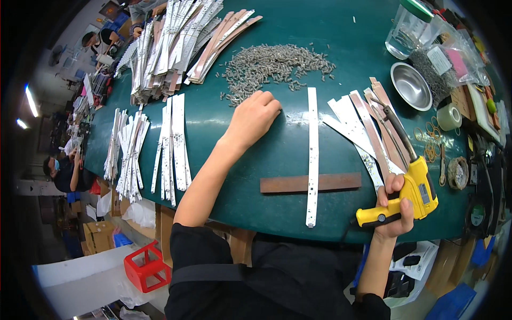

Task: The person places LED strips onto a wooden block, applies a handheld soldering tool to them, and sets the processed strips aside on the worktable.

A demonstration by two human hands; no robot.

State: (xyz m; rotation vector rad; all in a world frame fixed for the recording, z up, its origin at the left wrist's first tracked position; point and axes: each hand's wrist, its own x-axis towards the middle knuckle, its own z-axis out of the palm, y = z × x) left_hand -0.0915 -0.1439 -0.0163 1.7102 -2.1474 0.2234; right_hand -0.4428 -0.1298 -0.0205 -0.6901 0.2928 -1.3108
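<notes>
My right hand (pixel 393 210) is wrapped around the grip of a yellow soldering gun (pixel 418 189), its long metal tip pointing up and away over some strips. My left hand (pixel 255 120) rests with curled fingers at the near edge of a pile of small metal pins (pixel 277 64); its fingertips are hidden, so what they pinch, if anything, does not show. Between my hands a white LED strip board (pixel 312 160) lies lengthwise across a flat brown bar (pixel 282 184). It touches neither hand.
Bundles of strips (pixel 170 48) lie at the far left, with smaller groups (pixel 172 144) nearer. More strips (pixel 349 120) lie fanned at right. Beyond are a steel bowl (pixel 411 86), a clear jar (pixel 408 32), a bag of small parts (pixel 433 72), rubber bands and a tape roll (pixel 449 117).
</notes>
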